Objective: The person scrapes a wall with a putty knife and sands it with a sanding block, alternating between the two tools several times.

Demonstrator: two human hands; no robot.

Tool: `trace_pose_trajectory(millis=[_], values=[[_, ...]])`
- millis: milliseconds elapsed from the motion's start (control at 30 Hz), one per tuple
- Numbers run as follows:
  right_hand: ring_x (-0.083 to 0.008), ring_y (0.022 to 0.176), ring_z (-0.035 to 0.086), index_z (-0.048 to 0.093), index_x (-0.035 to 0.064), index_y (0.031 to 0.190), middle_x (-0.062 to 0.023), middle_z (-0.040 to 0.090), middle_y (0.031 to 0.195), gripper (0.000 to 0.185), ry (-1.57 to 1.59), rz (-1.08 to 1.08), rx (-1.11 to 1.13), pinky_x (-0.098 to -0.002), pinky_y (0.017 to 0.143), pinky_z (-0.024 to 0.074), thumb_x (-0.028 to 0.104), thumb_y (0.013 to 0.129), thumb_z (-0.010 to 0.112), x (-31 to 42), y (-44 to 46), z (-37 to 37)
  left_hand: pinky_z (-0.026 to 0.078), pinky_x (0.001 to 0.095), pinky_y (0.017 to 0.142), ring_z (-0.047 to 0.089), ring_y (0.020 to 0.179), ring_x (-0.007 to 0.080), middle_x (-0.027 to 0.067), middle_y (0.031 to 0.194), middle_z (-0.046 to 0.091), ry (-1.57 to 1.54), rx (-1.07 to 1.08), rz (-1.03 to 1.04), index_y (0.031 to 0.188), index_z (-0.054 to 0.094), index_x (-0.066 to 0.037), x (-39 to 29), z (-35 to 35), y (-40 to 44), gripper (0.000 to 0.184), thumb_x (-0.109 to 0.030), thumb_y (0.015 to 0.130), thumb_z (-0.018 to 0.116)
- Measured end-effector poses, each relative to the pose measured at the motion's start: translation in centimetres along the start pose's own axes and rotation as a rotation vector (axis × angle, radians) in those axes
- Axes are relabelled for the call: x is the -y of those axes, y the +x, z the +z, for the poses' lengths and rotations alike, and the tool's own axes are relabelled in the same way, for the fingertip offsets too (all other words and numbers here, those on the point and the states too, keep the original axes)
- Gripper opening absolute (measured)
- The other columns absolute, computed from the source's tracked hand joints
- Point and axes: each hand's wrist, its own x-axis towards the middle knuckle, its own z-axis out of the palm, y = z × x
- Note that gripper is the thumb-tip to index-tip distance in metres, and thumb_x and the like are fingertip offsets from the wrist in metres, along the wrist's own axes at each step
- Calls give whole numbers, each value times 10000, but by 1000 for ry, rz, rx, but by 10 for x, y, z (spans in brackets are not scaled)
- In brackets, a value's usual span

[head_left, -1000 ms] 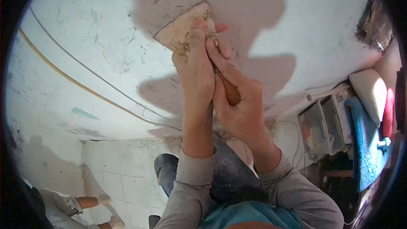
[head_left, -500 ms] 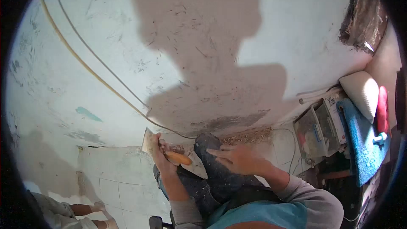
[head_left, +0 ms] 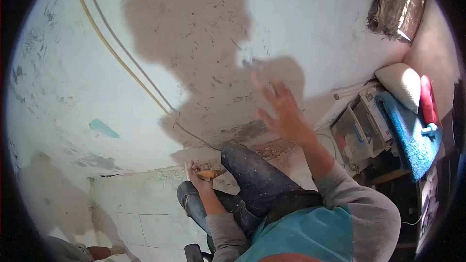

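My left hand (head_left: 197, 179) is low by my left knee, its fingers closed around a scraper with an orange wooden handle (head_left: 208, 173). Its blade is mostly hidden from this angle. My right hand (head_left: 281, 109) is raised in front of the white wall (head_left: 320, 24), fingers spread and slightly blurred, with nothing in it. Whether the fingertips touch the wall I cannot tell. Dark scuffs and a grey patch (head_left: 250, 131) mark the wall around and below that hand, and my shadow falls across it.
A yellowish cable (head_left: 119, 58) and a thinner grey one run down the wall. Crumbled debris (head_left: 276, 149) lies along its foot. On the right are a clear plastic bin (head_left: 349, 136), a blue towel (head_left: 407, 140) and a pillow (head_left: 400, 85). Another person's leg (head_left: 99, 252) shows lower left.
My right hand has risen from beside my knee up to the wall, its fingers spreading. The left hand with the scraper has dropped slightly, and the view has shifted.
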Motion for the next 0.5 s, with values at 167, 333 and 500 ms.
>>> trace_pose_trajectory(millis=[167, 333, 500], values=[[-424, 1403, 278, 188, 107, 1552, -222, 172, 1574, 802, -78, -54, -427, -512, 1096, 300, 258, 898, 627, -13, 69, 20, 485, 298, 536, 529, 570, 92, -96, 678, 556, 80, 121, -5, 984, 570, -164, -17, -6, -5, 109, -252, 930, 604], [-387, 1478, 97, 201, 108, 1551, -202, 87, 1607, 775, -41, 129, -583, -588, 1146, 147, 348, 927, 593, 9, 112, 67, 435, 313, 447, 451, 441, 114, -72, 635, 563, -2, 38, 115, 943, 558, -146, -30, -11, -11, 91, -233, 943, 584], [-366, 1494, 63, 173, 149, 1561, -190, 63, 1616, 758, -259, -460, -78, -622, 1153, 73, 449, 953, 512, -1, 98, 90, 452, 297, 520, 458, 529, 76, -112, 609, 464, 125, -133, 134, 968, 576, -194, -35, -12, -20, 151, -312, 892, 630]])
